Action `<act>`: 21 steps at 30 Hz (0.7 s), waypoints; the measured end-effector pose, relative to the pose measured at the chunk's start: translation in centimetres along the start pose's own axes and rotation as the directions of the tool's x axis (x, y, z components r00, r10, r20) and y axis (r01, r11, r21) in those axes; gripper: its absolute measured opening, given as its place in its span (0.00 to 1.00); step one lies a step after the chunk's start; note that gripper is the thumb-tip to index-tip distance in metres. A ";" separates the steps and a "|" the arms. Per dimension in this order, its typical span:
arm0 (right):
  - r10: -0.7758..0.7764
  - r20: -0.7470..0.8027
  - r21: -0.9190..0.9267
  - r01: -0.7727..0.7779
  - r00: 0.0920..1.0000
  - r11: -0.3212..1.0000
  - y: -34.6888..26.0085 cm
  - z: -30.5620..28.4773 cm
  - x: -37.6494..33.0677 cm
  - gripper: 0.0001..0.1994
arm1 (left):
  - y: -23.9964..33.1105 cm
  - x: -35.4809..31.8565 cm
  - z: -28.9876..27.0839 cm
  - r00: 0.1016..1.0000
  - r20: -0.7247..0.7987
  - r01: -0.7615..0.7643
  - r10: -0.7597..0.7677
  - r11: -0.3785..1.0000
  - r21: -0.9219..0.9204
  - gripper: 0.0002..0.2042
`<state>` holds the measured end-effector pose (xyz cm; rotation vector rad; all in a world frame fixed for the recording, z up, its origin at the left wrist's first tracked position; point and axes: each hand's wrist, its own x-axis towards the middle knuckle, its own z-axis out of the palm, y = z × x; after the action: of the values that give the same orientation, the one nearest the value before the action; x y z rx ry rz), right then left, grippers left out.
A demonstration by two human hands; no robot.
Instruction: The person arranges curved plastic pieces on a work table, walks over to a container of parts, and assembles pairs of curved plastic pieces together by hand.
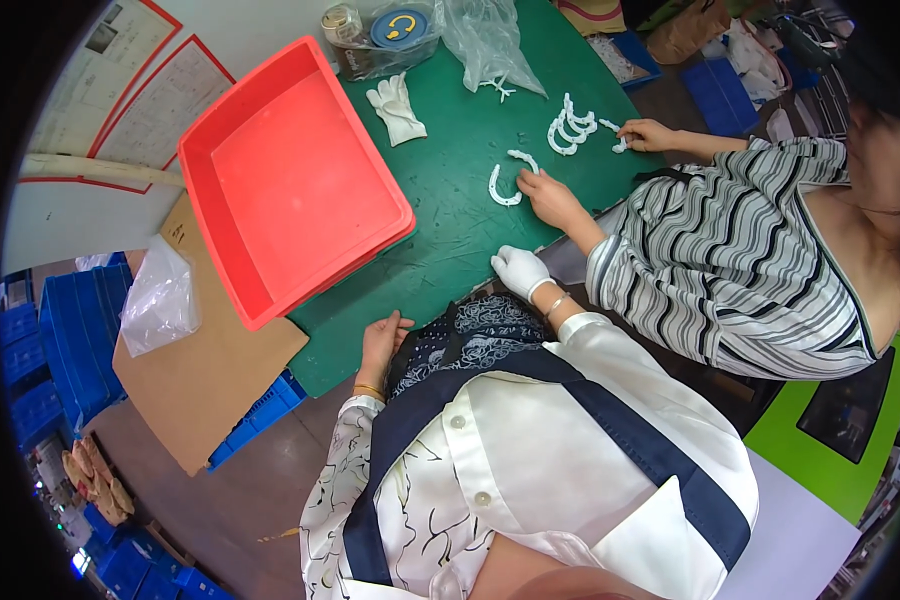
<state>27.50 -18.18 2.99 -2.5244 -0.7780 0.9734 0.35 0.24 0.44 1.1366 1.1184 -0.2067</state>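
My left hand [381,346], bare with a bracelet at the wrist, hangs by the near edge of the green table [450,215]. Its fingers are loosely apart, and nothing shows in them. On the table edge rests my right hand [520,271] in a white glove, fingers curled in with no object visible. A white U-shaped plastic piece [503,188] lies beyond it. A co-worker's hand [553,200] touches another white curved piece [523,158]. Their other hand [646,135] holds a small white piece [618,144], beside several stacked curved pieces [571,128].
A red plastic bin [288,180] fills the table's left side. Behind it are a loose white glove [397,109], a bagged jar with a blue lid [400,29], and a clear plastic bag [487,40]. Cardboard [205,370] lies at left. The co-worker in stripes [705,260] is close at right.
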 end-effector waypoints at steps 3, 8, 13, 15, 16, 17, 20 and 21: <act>0.003 0.020 -0.008 -0.003 1.000 1.000 0.0 0.0 0.1 0.17 | 0.1 0.0 0.0 1.000 0.000 0.013 -0.013 1.000 -0.014 0.19; 0.002 0.035 -0.010 -0.001 0.999 1.000 0.3 0.1 0.2 0.17 | 0.0 0.1 0.0 1.000 -0.008 0.005 -0.005 1.000 -0.012 0.19; -0.116 -0.146 -0.057 0.109 0.983 0.992 -0.9 -0.2 -1.1 0.15 | -0.1 0.2 0.1 1.000 0.003 0.029 -0.029 0.998 -0.051 0.19; -0.177 -0.153 -0.055 0.171 0.972 0.984 -2.2 -0.7 -1.7 0.14 | -0.3 0.3 0.0 0.999 0.003 0.034 -0.034 0.999 -0.033 0.19; -0.239 -0.162 -0.057 0.233 0.957 0.971 -2.7 -0.8 -1.9 0.13 | -0.3 0.3 -0.1 0.999 0.002 0.037 -0.036 0.998 -0.052 0.18; -0.235 -0.159 -0.054 0.230 0.959 0.972 -3.2 -0.8 -2.1 0.13 | -0.3 0.2 0.0 0.999 0.001 0.039 -0.039 0.997 -0.070 0.18; -0.197 -0.186 -0.009 0.199 0.963 0.980 -4.6 -1.4 -1.8 0.13 | -0.1 0.2 0.1 0.999 0.002 0.039 -0.039 0.997 -0.073 0.18; -0.195 -0.185 -0.006 0.197 0.963 0.980 -4.5 -1.3 -1.6 0.13 | 0.0 0.1 0.1 0.999 0.002 0.042 -0.042 0.997 -0.071 0.18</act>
<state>25.76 -15.67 6.87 -2.4274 -0.9396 0.6667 0.49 0.18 0.32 1.0509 1.1415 -0.1981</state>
